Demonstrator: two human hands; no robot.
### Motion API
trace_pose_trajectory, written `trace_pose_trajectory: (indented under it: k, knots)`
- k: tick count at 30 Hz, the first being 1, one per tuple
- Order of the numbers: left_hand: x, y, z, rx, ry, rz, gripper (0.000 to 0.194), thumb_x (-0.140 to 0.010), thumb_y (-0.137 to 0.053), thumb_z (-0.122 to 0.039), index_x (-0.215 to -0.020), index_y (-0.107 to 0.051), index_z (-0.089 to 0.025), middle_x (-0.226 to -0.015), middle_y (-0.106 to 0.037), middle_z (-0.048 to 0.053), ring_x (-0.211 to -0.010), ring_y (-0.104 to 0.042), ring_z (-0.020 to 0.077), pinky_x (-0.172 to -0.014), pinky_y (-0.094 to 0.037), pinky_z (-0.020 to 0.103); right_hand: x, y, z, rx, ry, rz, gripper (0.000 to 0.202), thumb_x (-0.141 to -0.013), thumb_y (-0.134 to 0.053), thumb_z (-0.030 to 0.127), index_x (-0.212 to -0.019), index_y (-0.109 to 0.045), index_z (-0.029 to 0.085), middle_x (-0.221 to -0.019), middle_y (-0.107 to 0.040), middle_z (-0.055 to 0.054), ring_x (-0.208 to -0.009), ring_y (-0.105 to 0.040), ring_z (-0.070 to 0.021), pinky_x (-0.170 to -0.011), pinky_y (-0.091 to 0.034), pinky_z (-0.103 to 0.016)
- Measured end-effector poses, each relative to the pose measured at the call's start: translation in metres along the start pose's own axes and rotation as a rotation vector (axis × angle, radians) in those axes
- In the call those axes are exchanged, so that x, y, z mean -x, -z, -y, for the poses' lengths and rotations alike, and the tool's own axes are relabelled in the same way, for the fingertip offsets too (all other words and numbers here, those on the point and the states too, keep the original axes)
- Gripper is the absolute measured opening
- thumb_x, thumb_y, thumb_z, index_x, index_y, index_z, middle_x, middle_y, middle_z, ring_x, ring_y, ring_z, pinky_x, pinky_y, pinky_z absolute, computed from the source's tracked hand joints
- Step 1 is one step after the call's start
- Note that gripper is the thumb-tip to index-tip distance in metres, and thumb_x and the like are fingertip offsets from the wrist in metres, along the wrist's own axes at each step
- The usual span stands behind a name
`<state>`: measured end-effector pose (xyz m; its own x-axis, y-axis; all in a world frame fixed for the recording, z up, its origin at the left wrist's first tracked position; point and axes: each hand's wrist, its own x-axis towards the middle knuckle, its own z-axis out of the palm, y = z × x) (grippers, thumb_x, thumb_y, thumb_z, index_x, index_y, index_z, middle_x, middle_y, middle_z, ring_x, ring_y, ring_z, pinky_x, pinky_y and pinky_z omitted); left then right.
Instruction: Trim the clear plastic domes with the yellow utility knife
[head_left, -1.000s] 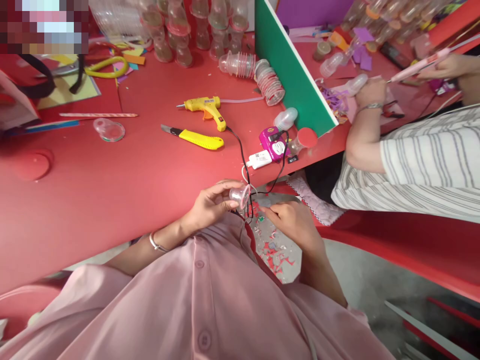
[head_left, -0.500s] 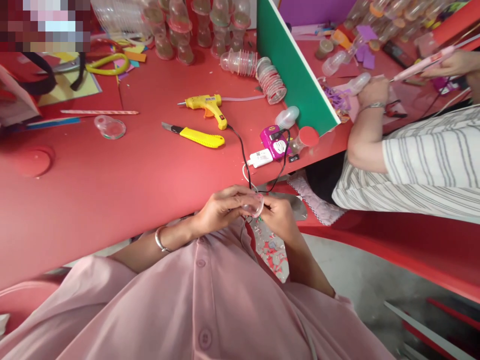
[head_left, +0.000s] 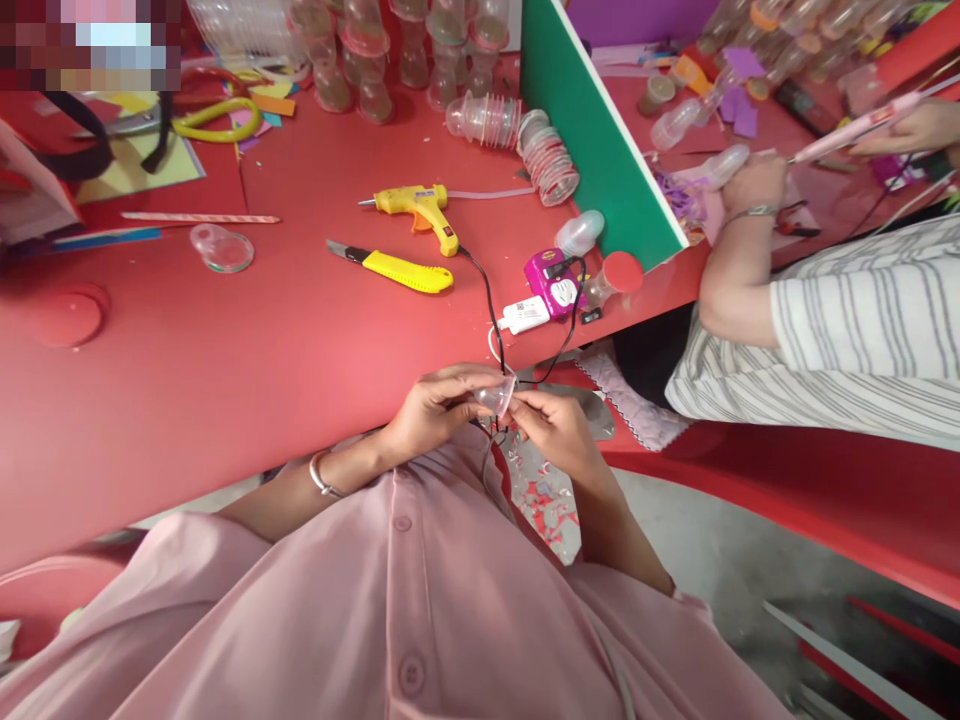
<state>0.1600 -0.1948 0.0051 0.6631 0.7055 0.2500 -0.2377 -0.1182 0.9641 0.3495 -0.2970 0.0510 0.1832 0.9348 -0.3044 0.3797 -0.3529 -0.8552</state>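
In the head view, held a clear plastic cup [head_left: 491, 398] sideways in the left hand [head_left: 433, 408], with fingers over the top and thumb underneath. Pointed its open rim toward the right hand [head_left: 553, 425]. Pinched narrowly at that rim with right thumb and fingertips; could not make out the exact contact there. Worked close to the body, by the near edge of the red table [head_left: 262, 340], in front of a pink shirt [head_left: 300, 600] and beside red scraps [head_left: 544, 505] lower down.

Had a yellow glue gun [head_left: 412, 203] lying beyond the hands, with its black cord [head_left: 492, 295] running to the near edge. Saw a yellow utility knife [head_left: 409, 272] just nearer, with blade to the left. Found a magenta adapter [head_left: 555, 300] to the right, touching a white plug-in block [head_left: 526, 314], near a red-lidded jar [head_left: 622, 272] and a green divider [head_left: 592, 130]. Noted two nested cup stacks, one [head_left: 484, 120] beside the other [head_left: 550, 160], lying by that divider. Spotted yellow-handled scissors [head_left: 184, 125] and a striped stick [head_left: 201, 218] at far left. Saw a co-worker's hand [head_left: 904, 132] past the divider, gripping a pink glue gun [head_left: 859, 128].
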Motion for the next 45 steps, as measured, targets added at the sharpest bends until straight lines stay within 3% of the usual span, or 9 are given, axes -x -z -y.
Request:
trace_pose_trajectory:
  k: [6, 12, 17, 20, 24, 29, 34, 41, 45]
  knots:
    - [0.0, -0.009, 0.003, -0.132, -0.102, 0.05, 0.032, -0.094, -0.074, -0.021, -0.125, -0.08, -0.024, -0.121, -0.078, 0.015, -0.11, -0.077, 0.0239, -0.095, -0.063, 0.038, 0.003, -0.003, -0.011, 0.238, 0.098, -0.115, 0.03, -0.093, -0.069, 0.04, -0.072, -0.073, 0.018, -0.061, -0.061, 0.003, -0.059, -0.05, -0.0114, -0.059, -0.035, -0.025]
    - [0.007, -0.021, 0.007, -0.014, 0.046, 0.051, 0.022, -0.091, -0.079, -0.027, -0.111, -0.083, -0.019, -0.107, -0.08, 0.014, -0.101, -0.077, 0.0237, -0.088, -0.063, 0.035, 0.008, -0.008, -0.018, 0.555, 0.1, -0.123, 0.037, -0.094, -0.065, 0.046, -0.068, -0.071, 0.021, -0.066, -0.069, -0.001, -0.059, -0.054, -0.0128, -0.058, -0.031, -0.027]
    - [0.01, -0.012, -0.012, 0.206, 0.269, 0.072, 0.038, -0.087, -0.085, -0.034, -0.118, -0.08, -0.015, -0.104, -0.08, 0.013, -0.089, -0.076, 0.0216, -0.083, -0.063, 0.034, 0.002, 0.036, -0.052, 1.038, -0.306, -0.244, 0.037, -0.101, -0.048, 0.035, -0.095, -0.081, 0.018, -0.093, -0.08, -0.015, -0.083, -0.073, -0.0233, -0.067, -0.041, -0.029]
    - [0.007, 0.001, -0.024, 0.348, 0.35, -0.023, 0.041, -0.086, -0.086, -0.035, -0.122, -0.078, -0.016, -0.104, -0.08, 0.011, -0.09, -0.077, 0.0216, -0.085, -0.065, 0.035, 0.0, 0.068, -0.083, 1.138, -0.614, 0.016, 0.047, -0.105, -0.041, 0.038, -0.117, -0.08, 0.014, -0.113, -0.079, -0.024, -0.102, -0.076, -0.032, -0.077, -0.049, -0.036]
    - [0.004, 0.016, -0.029, 0.477, 0.429, -0.12, 0.04, -0.09, -0.082, -0.035, -0.125, -0.075, -0.019, -0.104, -0.079, 0.008, -0.075, -0.076, 0.0177, -0.073, -0.067, 0.033, 0.003, 0.076, -0.096, 1.106, -0.566, 0.181, 0.03, -0.096, -0.059, 0.027, -0.114, -0.081, 0.016, -0.117, -0.079, -0.022, -0.108, -0.076, -0.0332, -0.083, -0.052, -0.037]
    - [0.005, 0.032, -0.029, 0.564, 0.446, -0.18, 0.042, -0.09, -0.082, -0.035, -0.128, -0.071, -0.02, -0.092, -0.076, 0.004, -0.06, -0.072, 0.0134, -0.055, -0.061, 0.024, 0.001, 0.046, -0.056, 1.013, -0.269, 0.255, 0.034, -0.1, -0.05, 0.02, -0.099, -0.083, 0.028, -0.116, -0.081, -0.005, -0.108, -0.074, -0.0211, -0.081, -0.048, -0.028]
    - [0.002, 0.067, -0.035, 0.586, 0.402, -0.264, 0.044, -0.087, -0.083, -0.045, -0.121, -0.068, -0.021, -0.094, -0.077, 0.006, -0.068, -0.077, 0.0222, -0.047, -0.063, 0.029, -0.022, 0.001, 0.021, 0.513, 0.322, 0.15, 0.025, -0.103, -0.06, 0.036, -0.093, -0.081, 0.027, -0.083, -0.078, 0.0, -0.076, -0.07, -0.0151, -0.073, -0.048, -0.026]
    - [-0.007, 0.159, -0.052, 0.502, 0.416, -0.346, 0.043, -0.09, -0.079, -0.036, -0.124, -0.068, -0.012, -0.094, -0.076, 0.011, -0.071, -0.076, 0.0203, -0.047, -0.06, 0.024, -0.128, -0.077, 0.117, 0.074, 0.709, -0.271, 0.028, -0.108, -0.053, 0.036, -0.118, -0.075, 0.021, -0.105, -0.078, -0.007, -0.085, -0.07, -0.016, -0.082, -0.056, -0.028]
    - [-0.007, 0.2, -0.048, 0.479, 0.383, -0.378, 0.051, -0.085, -0.084, -0.034, -0.127, -0.065, -0.012, -0.084, -0.073, 0.006, -0.066, -0.073, 0.0168, -0.045, -0.057, 0.02, -0.185, -0.122, 0.131, 0.136, 0.711, -0.264, 0.037, -0.111, -0.045, 0.043, -0.11, -0.076, 0.022, -0.101, -0.078, -0.007, -0.089, -0.07, -0.0164, -0.085, -0.054, -0.029]
